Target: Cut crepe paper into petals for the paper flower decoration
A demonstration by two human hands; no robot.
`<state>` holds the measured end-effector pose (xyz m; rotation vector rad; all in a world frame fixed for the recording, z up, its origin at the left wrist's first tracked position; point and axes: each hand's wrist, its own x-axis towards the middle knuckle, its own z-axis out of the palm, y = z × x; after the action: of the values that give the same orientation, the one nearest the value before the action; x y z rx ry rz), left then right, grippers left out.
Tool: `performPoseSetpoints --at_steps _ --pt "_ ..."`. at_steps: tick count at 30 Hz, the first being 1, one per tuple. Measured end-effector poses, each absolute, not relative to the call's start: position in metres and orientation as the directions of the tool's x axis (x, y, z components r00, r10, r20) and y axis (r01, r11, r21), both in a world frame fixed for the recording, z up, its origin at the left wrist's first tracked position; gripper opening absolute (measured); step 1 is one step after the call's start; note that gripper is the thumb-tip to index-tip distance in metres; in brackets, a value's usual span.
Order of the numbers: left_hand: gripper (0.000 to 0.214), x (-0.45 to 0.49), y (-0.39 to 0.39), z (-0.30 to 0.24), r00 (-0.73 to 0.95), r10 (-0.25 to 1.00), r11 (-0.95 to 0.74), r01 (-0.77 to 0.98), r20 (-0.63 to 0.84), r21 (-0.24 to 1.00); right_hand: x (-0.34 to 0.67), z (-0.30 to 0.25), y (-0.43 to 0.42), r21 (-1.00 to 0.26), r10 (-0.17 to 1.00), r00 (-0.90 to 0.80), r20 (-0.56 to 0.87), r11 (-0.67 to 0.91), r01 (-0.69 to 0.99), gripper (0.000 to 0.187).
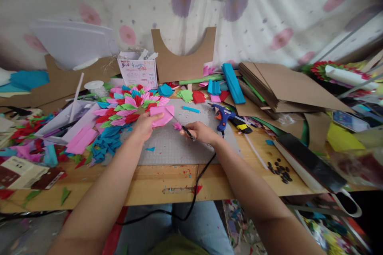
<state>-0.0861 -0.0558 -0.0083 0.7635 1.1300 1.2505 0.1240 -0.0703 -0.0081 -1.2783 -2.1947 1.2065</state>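
My left hand pinches a folded pink paper piece over the grey cutting mat. My right hand is closed round a pair of scissors whose blades point up-left and meet the pink paper's lower edge. A small pink scrap sits by the blades. Just beyond my left hand lies a round paper flower wreath made of pink, red, green and blue folded petals.
A blue glue gun rests on the mat's right edge, its black cord running off the wooden table. Cardboard sheets are stacked at right, black beads beside them. Paper scraps and a white box lie left.
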Motion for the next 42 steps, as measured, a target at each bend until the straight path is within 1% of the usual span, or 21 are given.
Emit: performPoseSetpoints --at_steps 6,12,16,20,24,28,33,37,42 --pt "0.035 -0.08 -0.059 -0.006 -0.05 0.972 0.198 -0.336 -0.228 0.921 0.123 -0.008 -0.07 -0.76 0.824 -0.543 -0.16 0.248 0.6 0.048" --pt "0.034 -0.077 -0.058 -0.009 -0.047 0.975 0.186 -0.352 -0.216 0.917 0.12 -0.008 -0.071 -0.732 0.866 -0.491 -0.095 0.273 0.624 0.048" --pt "0.029 -0.08 -0.057 -0.01 -0.026 0.973 0.204 -0.368 -0.23 0.907 0.119 -0.009 -0.071 -0.736 0.885 -0.458 -0.088 0.252 0.629 0.052" --pt "0.028 -0.081 -0.059 -0.007 -0.016 0.967 0.231 -0.367 -0.254 0.901 0.12 -0.012 -0.07 -0.751 0.877 -0.474 -0.077 0.261 0.606 0.055" --pt "0.028 -0.078 -0.061 -0.007 -0.03 0.968 0.224 -0.345 -0.249 0.912 0.119 -0.015 -0.068 -0.759 0.86 -0.501 -0.094 0.263 0.595 0.054" --pt "0.031 -0.076 -0.062 -0.011 0.004 0.97 0.231 -0.32 -0.242 0.919 0.116 -0.016 -0.068 -0.72 0.86 -0.501 -0.094 0.289 0.631 0.051" --pt "0.025 -0.077 -0.06 -0.009 0.018 0.969 0.238 -0.356 -0.248 0.904 0.112 -0.012 -0.073 -0.655 0.914 -0.399 -0.072 0.258 0.71 0.051" --pt "0.021 -0.08 -0.06 -0.008 0.027 0.962 0.262 -0.362 -0.271 0.894 0.109 -0.013 -0.074 -0.668 0.922 -0.379 -0.076 0.235 0.706 0.053" --pt "0.023 -0.083 -0.06 -0.015 0.049 0.957 0.285 -0.359 -0.287 0.889 0.11 -0.015 -0.073 -0.687 0.908 -0.405 -0.104 0.229 0.69 0.055"
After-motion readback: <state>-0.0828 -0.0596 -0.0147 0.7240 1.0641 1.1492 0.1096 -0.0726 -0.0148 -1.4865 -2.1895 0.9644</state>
